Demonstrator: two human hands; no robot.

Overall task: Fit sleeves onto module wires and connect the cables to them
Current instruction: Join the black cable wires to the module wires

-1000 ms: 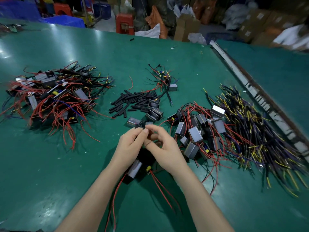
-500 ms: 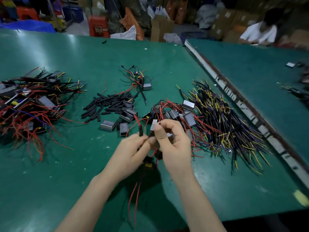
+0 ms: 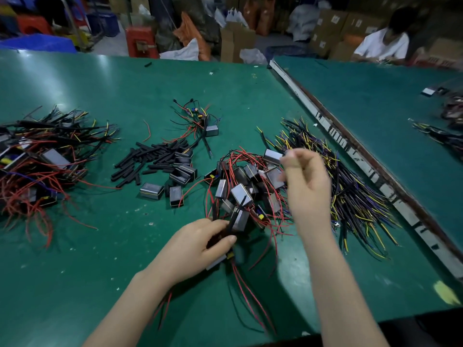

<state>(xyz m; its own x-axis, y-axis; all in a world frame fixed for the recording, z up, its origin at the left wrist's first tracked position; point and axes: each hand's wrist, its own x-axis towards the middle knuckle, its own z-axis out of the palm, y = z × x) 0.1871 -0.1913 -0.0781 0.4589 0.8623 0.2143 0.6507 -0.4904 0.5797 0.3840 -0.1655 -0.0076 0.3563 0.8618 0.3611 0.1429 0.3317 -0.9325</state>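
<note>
Separation of the hands is recorded: the right hand (image 3: 304,182), blurred and loosely curled, has been raised toward the cable bundle (image 3: 350,196) at right, apparently holding nothing. A boxy metal-cased module (image 3: 239,219) with red wires is gripped by the left hand (image 3: 200,244) near the tabletop (image 3: 75,259). Matte black sleeves (image 3: 150,159) lie far left.

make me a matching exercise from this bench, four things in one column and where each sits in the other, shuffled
Things:
1. black sleeves
2. yellow and black cables
3. left hand
4. finished red-wired pile

Places:
A. far left of the table
B. right, beside the table seam
C. centre, left of the loose modules
D. near edge, holding a module

Pairs: 1-C, 2-B, 3-D, 4-A
</note>
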